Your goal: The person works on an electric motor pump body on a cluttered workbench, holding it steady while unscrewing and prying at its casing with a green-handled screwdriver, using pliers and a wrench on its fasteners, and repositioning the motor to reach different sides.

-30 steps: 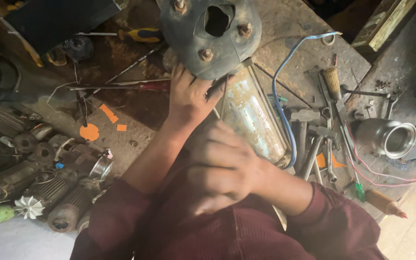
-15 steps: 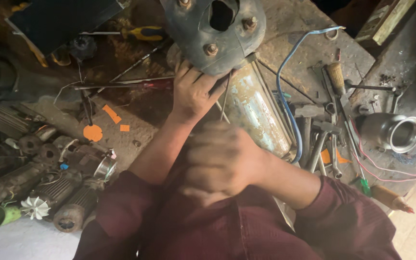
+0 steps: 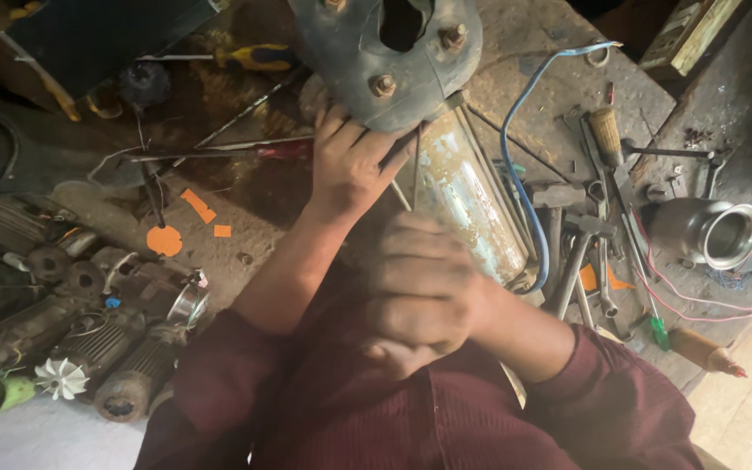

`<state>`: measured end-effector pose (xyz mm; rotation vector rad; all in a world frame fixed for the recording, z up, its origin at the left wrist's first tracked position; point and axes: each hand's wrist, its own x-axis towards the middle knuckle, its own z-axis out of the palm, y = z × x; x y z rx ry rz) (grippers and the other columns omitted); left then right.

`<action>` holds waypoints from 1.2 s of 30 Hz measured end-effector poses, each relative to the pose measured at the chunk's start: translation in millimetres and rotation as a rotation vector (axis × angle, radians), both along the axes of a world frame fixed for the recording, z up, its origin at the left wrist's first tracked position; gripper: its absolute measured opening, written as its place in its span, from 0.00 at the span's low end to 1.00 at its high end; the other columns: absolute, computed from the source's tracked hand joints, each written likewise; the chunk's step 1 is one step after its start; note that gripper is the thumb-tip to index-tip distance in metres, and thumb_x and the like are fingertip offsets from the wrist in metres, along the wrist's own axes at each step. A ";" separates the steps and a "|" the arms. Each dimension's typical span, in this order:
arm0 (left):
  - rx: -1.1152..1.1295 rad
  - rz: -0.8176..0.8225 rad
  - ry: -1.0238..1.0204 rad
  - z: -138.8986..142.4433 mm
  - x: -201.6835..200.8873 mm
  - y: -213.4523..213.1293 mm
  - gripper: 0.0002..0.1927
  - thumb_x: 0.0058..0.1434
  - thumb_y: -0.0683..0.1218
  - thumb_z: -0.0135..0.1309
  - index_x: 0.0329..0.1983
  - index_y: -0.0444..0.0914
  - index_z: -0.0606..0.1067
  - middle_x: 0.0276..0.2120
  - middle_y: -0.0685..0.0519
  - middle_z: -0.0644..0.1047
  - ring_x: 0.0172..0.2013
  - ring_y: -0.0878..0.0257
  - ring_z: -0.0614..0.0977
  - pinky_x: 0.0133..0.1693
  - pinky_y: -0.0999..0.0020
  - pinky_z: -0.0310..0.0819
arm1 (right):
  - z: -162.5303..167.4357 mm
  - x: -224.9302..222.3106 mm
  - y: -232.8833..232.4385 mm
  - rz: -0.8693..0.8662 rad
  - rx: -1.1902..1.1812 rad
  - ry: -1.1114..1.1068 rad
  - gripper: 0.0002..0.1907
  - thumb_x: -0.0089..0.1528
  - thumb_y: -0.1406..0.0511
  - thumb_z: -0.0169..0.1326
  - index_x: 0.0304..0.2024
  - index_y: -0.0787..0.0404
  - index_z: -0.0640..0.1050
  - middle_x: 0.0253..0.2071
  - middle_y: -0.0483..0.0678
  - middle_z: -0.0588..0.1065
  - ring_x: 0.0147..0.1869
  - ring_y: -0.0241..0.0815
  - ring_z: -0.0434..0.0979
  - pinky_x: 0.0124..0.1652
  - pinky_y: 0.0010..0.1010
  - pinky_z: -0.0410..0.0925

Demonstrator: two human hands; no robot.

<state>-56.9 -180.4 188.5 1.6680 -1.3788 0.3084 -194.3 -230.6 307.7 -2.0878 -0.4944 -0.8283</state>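
Note:
A long rusty metal cylinder with a dark bolted end flange stands before me on the dirty workbench. My left hand presses flat against the cylinder just under the flange, fingers spread on its rim. My right hand is curled near the cylinder's lower end, close to my chest; what it grips is hidden and blurred. Thin metal rods run along the cylinder beside my left hand.
A blue wire loops to the right of the cylinder. Wrenches and hammers lie right, with a shiny metal cup. Screwdrivers lie at the top left. Old motor parts and a white fan sit left.
The view has shifted slightly, so the flange sits higher in the frame. Both hands keep their places on the cylinder.

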 end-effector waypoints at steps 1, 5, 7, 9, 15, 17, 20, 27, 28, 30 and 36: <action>-0.002 0.013 -0.003 0.0 -0.6 -0.4 0.13 0.60 0.46 0.72 0.47 0.45 0.82 0.43 0.54 0.80 0.46 0.51 0.78 0.57 0.50 0.70 | 0.2 -0.9 -1.2 -0.001 0.028 -0.006 0.12 0.60 0.59 0.62 0.27 0.59 0.76 0.30 0.47 0.72 0.32 0.48 0.72 0.32 0.42 0.62; 0.026 -0.028 0.043 -3.9 -0.6 0.7 0.14 0.59 0.45 0.73 0.47 0.45 0.83 0.42 0.53 0.80 0.45 0.50 0.78 0.52 0.53 0.70 | -0.9 -0.4 -0.7 0.027 -0.098 0.020 0.11 0.62 0.58 0.64 0.31 0.56 0.78 0.32 0.47 0.71 0.36 0.49 0.73 0.34 0.41 0.64; 0.025 -0.032 0.043 -7.9 0.0 2.2 0.14 0.59 0.45 0.73 0.46 0.45 0.83 0.41 0.54 0.80 0.45 0.50 0.77 0.53 0.53 0.70 | -3.5 1.7 2.5 0.023 -0.101 0.012 0.12 0.63 0.59 0.65 0.31 0.55 0.78 0.33 0.46 0.70 0.36 0.49 0.74 0.34 0.41 0.64; 0.028 -0.028 0.035 -12.3 0.5 2.9 0.14 0.58 0.44 0.73 0.46 0.45 0.83 0.40 0.54 0.80 0.45 0.50 0.77 0.53 0.53 0.70 | -7.8 3.5 5.2 0.006 -0.137 -0.020 0.10 0.63 0.58 0.65 0.35 0.54 0.78 0.34 0.45 0.70 0.38 0.49 0.75 0.36 0.41 0.66; -0.022 -0.013 0.003 -20.1 -0.1 -0.7 0.13 0.60 0.45 0.74 0.45 0.46 0.83 0.38 0.57 0.79 0.45 0.51 0.77 0.54 0.54 0.71 | -25.0 6.9 11.8 0.039 -0.402 0.030 0.12 0.64 0.53 0.64 0.40 0.51 0.79 0.32 0.40 0.69 0.36 0.41 0.73 0.35 0.36 0.67; -0.012 -0.003 0.016 -19.6 0.8 -0.1 0.13 0.59 0.46 0.74 0.45 0.46 0.83 0.38 0.56 0.79 0.45 0.51 0.76 0.55 0.52 0.71 | -30.3 11.7 17.6 0.058 -0.426 0.096 0.12 0.61 0.53 0.63 0.37 0.51 0.78 0.30 0.39 0.70 0.33 0.40 0.73 0.32 0.35 0.67; -0.027 -0.066 0.054 -16.5 5.4 3.4 0.11 0.64 0.43 0.73 0.47 0.44 0.83 0.42 0.55 0.80 0.48 0.51 0.77 0.54 0.56 0.73 | -39.3 27.4 33.3 0.060 -0.526 0.278 0.12 0.56 0.53 0.62 0.30 0.50 0.77 0.25 0.41 0.70 0.30 0.42 0.74 0.28 0.36 0.67; 0.018 -0.038 -0.013 -10.4 5.7 11.8 0.13 0.61 0.45 0.73 0.47 0.45 0.82 0.41 0.56 0.80 0.47 0.51 0.76 0.53 0.54 0.72 | -45.8 20.1 43.4 0.047 -0.418 0.296 0.15 0.56 0.53 0.61 0.27 0.54 0.74 0.26 0.42 0.71 0.29 0.44 0.74 0.30 0.39 0.68; 0.013 -0.043 -0.008 -10.3 4.6 11.6 0.13 0.62 0.45 0.72 0.47 0.44 0.82 0.41 0.57 0.80 0.48 0.51 0.76 0.53 0.56 0.72 | -45.7 16.4 43.0 0.039 -0.415 0.308 0.15 0.55 0.52 0.61 0.26 0.54 0.74 0.26 0.42 0.71 0.29 0.45 0.74 0.30 0.39 0.67; 0.003 -0.041 -0.011 -11.2 3.3 10.7 0.13 0.62 0.45 0.72 0.48 0.45 0.81 0.41 0.57 0.80 0.48 0.51 0.76 0.53 0.57 0.72 | -47.9 12.4 43.8 0.039 -0.408 0.347 0.15 0.55 0.53 0.60 0.25 0.54 0.74 0.24 0.43 0.71 0.27 0.45 0.74 0.29 0.40 0.68; 0.101 -0.059 -0.021 -9.1 5.9 12.0 0.12 0.65 0.47 0.71 0.49 0.44 0.81 0.37 0.54 0.78 0.41 0.51 0.75 0.47 0.56 0.71 | -59.6 15.1 44.8 -0.023 -0.560 0.400 0.18 0.54 0.54 0.58 0.33 0.62 0.80 0.24 0.48 0.74 0.26 0.46 0.75 0.27 0.39 0.68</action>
